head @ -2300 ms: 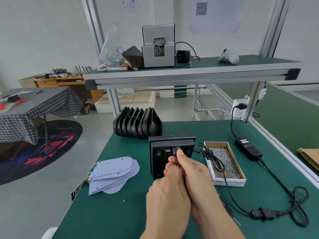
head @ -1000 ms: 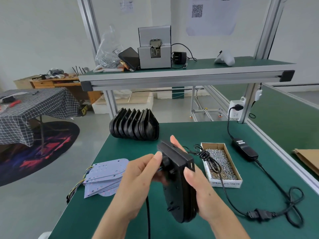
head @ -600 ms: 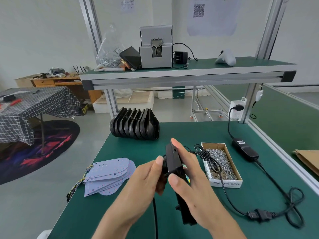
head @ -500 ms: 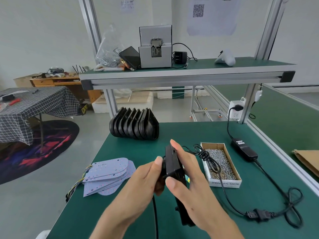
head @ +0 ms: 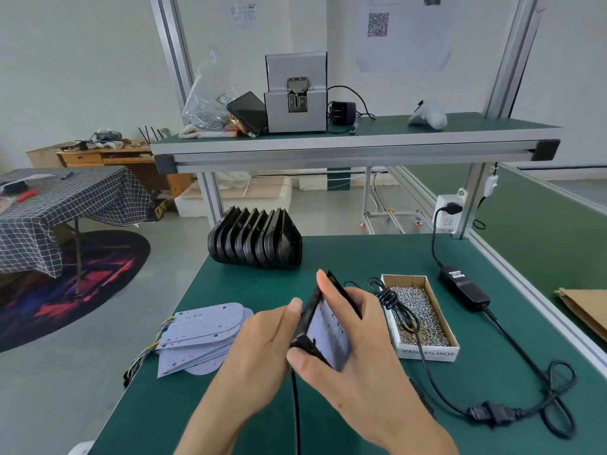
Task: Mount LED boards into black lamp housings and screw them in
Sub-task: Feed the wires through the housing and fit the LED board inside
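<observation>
Both hands hold one black housing [head: 308,318] above the green bench [head: 361,257], near its front edge and tilted so that its open face turns toward the right. A pale LED board [head: 328,336] sits inside the housing. The left hand [head: 262,353] grips the housing from the left, thumb tip at its upper left edge. The right hand [head: 358,353] grips it from the right, thumb across the lower corner and one finger reaching up along the top edge. A black cord [head: 295,412] hangs from beneath the housing between the forearms. A stack of spare boards [head: 203,336] with coloured wires lies on the bench to the left of the hands. A row of nested housings [head: 256,239] stands on edge at the back of the bench. A cardboard box of screws [head: 420,316] lies just right of the hands, with a coiled black cable [head: 394,300] draped over its left side. A power adapter [head: 463,287] lies further right, its lead running to a wall socket [head: 450,213]. On the upper shelf [head: 345,142] stands a grey screw feeder [head: 295,93].
</observation>
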The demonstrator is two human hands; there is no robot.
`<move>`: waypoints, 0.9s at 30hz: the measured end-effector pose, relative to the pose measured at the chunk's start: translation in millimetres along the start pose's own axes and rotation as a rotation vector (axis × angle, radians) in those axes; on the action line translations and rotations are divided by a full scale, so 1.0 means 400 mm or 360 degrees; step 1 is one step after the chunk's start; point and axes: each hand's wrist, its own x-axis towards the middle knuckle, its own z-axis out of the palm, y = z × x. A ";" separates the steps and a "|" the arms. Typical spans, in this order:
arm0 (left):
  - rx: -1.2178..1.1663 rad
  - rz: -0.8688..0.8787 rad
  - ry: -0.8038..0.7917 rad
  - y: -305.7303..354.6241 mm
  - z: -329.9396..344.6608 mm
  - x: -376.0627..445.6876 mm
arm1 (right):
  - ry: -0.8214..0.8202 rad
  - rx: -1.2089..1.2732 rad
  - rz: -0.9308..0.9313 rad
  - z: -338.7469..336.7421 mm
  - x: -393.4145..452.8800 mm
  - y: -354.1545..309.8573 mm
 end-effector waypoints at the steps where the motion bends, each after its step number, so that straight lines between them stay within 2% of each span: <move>1: -0.0071 -0.0069 0.0079 -0.002 0.006 -0.002 | 0.0054 -0.0113 0.0017 0.001 0.006 -0.002; 4: -0.0164 -0.0099 0.0385 -0.004 0.018 -0.019 | 0.0241 -0.0297 0.0088 0.012 0.015 -0.006; 7: -0.0121 -0.0018 0.0340 0.005 0.022 -0.043 | 0.0401 -0.0485 0.0011 0.031 0.010 0.005; 9: -0.0143 -0.0053 0.0301 0.007 0.029 -0.046 | 0.0499 -0.0575 -0.0014 0.044 0.009 0.000; 12: -0.0234 -0.0162 0.0381 0.004 0.031 -0.037 | 0.0534 -0.0642 -0.0022 0.058 0.007 0.000; 14: -0.0325 -0.0253 0.0421 -0.004 0.024 -0.024 | 0.0373 -0.0481 -0.0030 0.040 -0.002 0.016; 16: -0.0389 -0.0341 0.0457 -0.010 0.011 -0.012 | 0.0109 -0.0149 0.0035 -0.005 -0.007 0.037; 18: -0.0512 -0.0437 0.0440 -0.015 -0.002 -0.001 | 0.0086 0.0041 0.0194 -0.049 -0.001 0.053; 21: -0.0739 -0.0503 0.0255 -0.012 -0.008 0.015 | -0.0028 0.0332 0.0351 -0.073 0.011 0.051; 24: -0.0724 -0.0492 0.0072 -0.009 -0.003 0.016 | 0.0087 0.0424 0.0308 -0.068 0.009 0.039; 27: -0.0797 -0.0515 0.0043 0.003 0.001 0.008 | 0.0171 0.0489 0.0283 -0.064 0.006 0.040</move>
